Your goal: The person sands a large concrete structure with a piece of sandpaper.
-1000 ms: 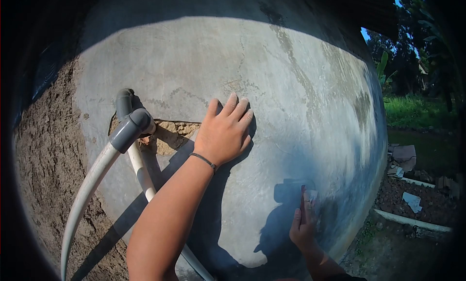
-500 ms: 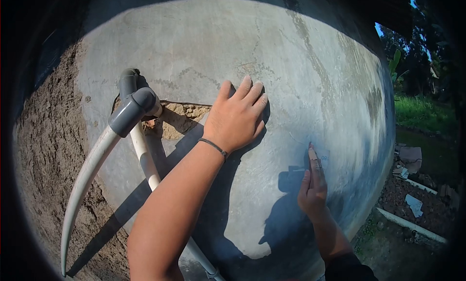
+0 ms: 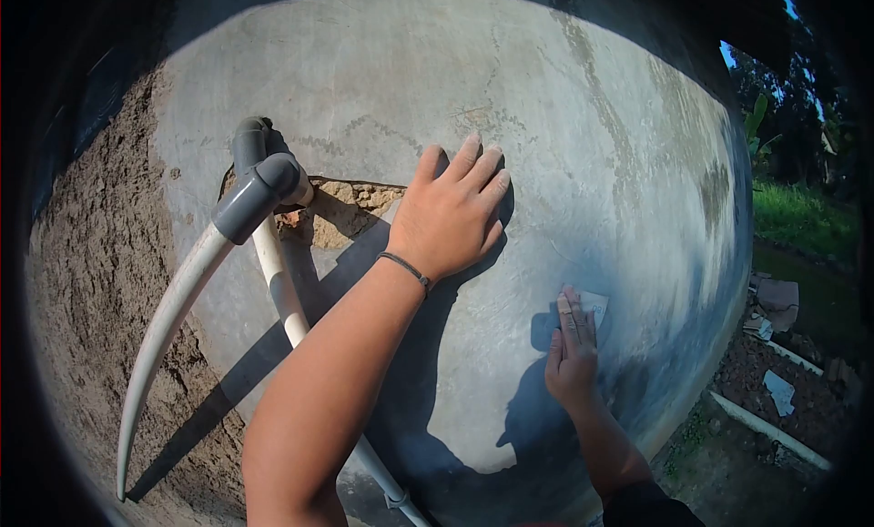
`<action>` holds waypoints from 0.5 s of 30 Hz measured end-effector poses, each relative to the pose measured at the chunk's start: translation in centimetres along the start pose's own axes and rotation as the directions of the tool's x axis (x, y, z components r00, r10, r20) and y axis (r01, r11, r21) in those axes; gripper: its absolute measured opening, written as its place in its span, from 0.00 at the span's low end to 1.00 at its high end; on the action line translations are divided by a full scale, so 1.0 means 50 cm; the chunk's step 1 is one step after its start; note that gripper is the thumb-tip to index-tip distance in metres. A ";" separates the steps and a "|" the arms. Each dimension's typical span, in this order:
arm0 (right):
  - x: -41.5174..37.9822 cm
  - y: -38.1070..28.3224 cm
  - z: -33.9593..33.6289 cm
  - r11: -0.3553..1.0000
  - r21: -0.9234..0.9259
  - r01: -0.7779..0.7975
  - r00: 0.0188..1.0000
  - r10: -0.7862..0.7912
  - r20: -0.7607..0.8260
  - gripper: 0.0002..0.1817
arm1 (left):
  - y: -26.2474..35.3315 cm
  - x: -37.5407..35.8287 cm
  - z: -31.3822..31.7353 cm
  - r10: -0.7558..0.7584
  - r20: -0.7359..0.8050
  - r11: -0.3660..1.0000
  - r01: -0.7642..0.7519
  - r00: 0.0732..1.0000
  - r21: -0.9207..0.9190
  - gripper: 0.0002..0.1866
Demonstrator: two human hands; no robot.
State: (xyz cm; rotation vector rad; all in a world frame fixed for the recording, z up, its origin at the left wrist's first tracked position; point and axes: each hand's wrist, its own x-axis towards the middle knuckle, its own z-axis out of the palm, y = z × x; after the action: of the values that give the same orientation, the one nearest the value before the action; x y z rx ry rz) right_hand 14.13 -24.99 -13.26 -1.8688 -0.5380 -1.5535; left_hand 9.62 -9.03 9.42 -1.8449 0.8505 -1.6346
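My left hand (image 3: pixel 452 208) lies on the grey plastered wall (image 3: pixel 401 63) with its fingers spread, just right of a rough broken gap (image 3: pixel 350 204) in the plaster. A dark cord (image 3: pixel 405 266) circles that wrist. Lower on the wall, to the right, my right hand (image 3: pixel 573 349) presses a small sheet of sandpaper (image 3: pixel 595 305) against the surface. Its fingers are stretched out and close together over the sheet. Only the pale, printed back of the sandpaper shows beside the fingertips; the rest is hidden under the hand.
Grey pipe elbows (image 3: pixel 259 195) stick out from the gap, joined to a white pipe (image 3: pixel 173 322) curving downward in front of the wall. Another white pipe (image 3: pixel 280 281) runs behind my left forearm. Rough unfinished plaster (image 3: pixel 105 254) covers the left side. Rubble (image 3: pixel 778 390) and grass (image 3: pixel 792 217) lie at the right.
My right hand has slid a little down and to the left on the wall with the sandpaper. More of the sheet now shows beside its fingers. My left hand stays put on the wall.
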 end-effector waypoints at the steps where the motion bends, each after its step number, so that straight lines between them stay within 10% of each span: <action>1: 0.002 -0.002 -0.003 1.000 0.002 0.004 1.000 -0.004 0.007 0.26 | 0.004 -0.004 0.000 -0.007 0.004 1.000 0.007 1.000 0.001 0.23; 5: -0.008 -0.022 -0.029 0.997 0.078 -0.003 1.000 0.001 0.024 0.25 | 0.069 -0.035 -0.036 -0.303 -0.117 0.909 0.251 0.946 -0.332 0.20; 11: -0.087 -0.076 -0.086 0.915 0.395 -0.085 0.996 0.068 0.057 0.22 | 0.277 -0.279 -0.143 -0.468 0.168 0.645 0.465 0.868 -0.606 0.24; 14: -0.160 -0.101 -0.107 0.303 0.829 -0.470 0.879 0.248 0.408 0.18 | 0.364 -0.408 -0.125 -0.557 0.286 0.427 0.564 0.780 -0.707 0.24; 15: -0.181 -0.109 -0.108 0.287 0.802 -0.524 0.848 0.264 0.460 0.18 | 0.402 -0.442 -0.127 -0.604 0.341 0.296 0.600 0.720 -0.743 0.23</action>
State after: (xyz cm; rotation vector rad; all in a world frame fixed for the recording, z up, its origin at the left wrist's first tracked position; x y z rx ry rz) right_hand 4.68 -24.07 -20.36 -1.1135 -0.7509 -0.4191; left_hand -0.44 -5.67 -19.23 -3.1775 1.1180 -1.7833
